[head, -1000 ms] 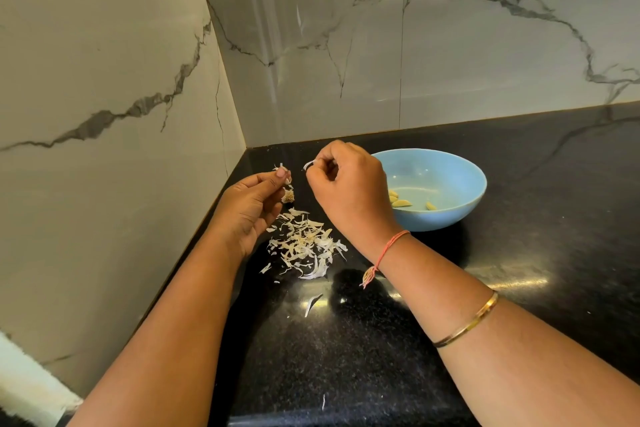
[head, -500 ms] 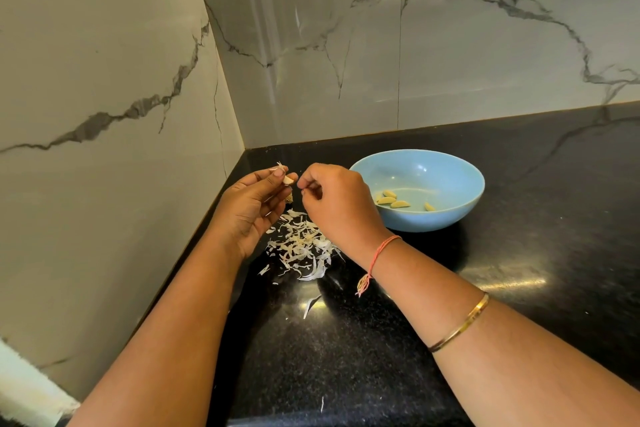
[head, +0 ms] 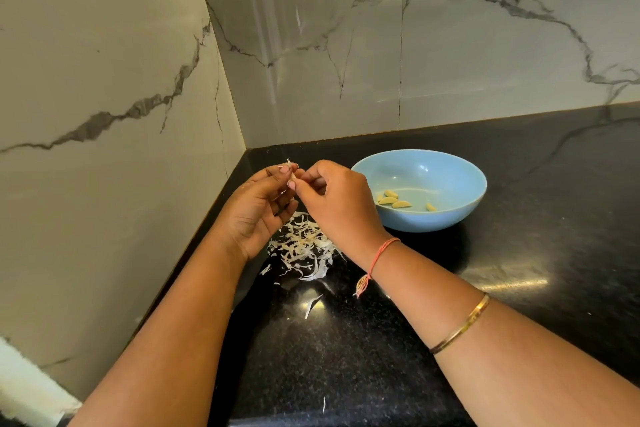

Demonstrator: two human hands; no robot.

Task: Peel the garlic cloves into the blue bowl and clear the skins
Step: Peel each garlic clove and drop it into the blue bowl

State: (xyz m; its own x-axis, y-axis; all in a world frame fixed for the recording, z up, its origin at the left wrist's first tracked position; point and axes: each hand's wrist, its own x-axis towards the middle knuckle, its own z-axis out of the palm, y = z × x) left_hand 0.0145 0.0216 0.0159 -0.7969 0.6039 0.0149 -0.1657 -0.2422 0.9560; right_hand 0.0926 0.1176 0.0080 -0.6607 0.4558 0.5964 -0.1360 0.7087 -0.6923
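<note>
Head view: left hand [head: 256,215] and right hand [head: 341,204], fingers curled, pinch one garlic clove [head: 293,177]. Skins [head: 304,250] lie beneath at 6 o'clock; blue bowl [head: 433,222] with peeled cloves [head: 401,204] at 3 o'clock.

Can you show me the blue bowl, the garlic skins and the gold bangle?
blue bowl [head: 415,168]: head view, bare inside wall.
garlic skins [head: 304,246]: head view, middle of the pile.
gold bangle [head: 464,326]: head view, middle of the band.
</note>
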